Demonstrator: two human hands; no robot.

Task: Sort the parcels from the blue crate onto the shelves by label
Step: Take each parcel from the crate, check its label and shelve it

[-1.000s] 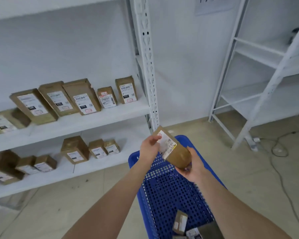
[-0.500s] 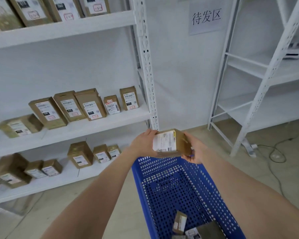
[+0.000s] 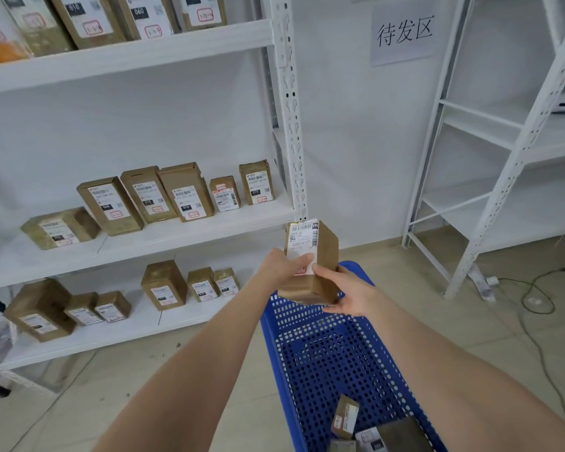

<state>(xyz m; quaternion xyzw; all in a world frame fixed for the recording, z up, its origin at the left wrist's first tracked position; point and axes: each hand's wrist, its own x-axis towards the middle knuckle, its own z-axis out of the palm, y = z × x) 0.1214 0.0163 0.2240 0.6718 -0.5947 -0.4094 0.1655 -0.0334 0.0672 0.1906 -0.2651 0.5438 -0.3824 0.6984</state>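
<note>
1. Parcel (image 3: 320, 256): brown carton, held upright in mid-air just above the far end of the blue crate (image 3: 272, 340), white label facing the camera.
2. Left hand (image 3: 279, 267): grip wrapped on the parcel's left edge, fingers curled onto the label.
3. Right hand (image 3: 348, 293): grip pinching the parcel's lower right, thumb on the front by the label, other fingers underneath/behind.
4. Crate sits on the floor btwn the forearms; mesh walls. At its near end a small carton (image 3: 344, 417) stands tilted, next to a darker pack (image 3: 397, 433) w/ a white label.
5. Left rack, middle shelf (image 3: 193, 234): row of labelled boxes (image 3: 183, 192) leaning back, one more lying flat at the left end.
6. Lower shelf (image 3: 137, 327): two groups of smaller boxes (image 3: 163, 285), well apart from the held parcel.
7. Top shelf (image 3: 128, 52): more labelled boxes, tops cut off by the frame.
8. Rack post (image 3: 291, 109) rises right behind the parcel.
9. Paper sign (image 3: 403, 32) on the wall, right of the post.
10. Second white rack (image 3: 509, 151) at right; cable (image 3: 535, 298) on the floor near its foot.
</note>
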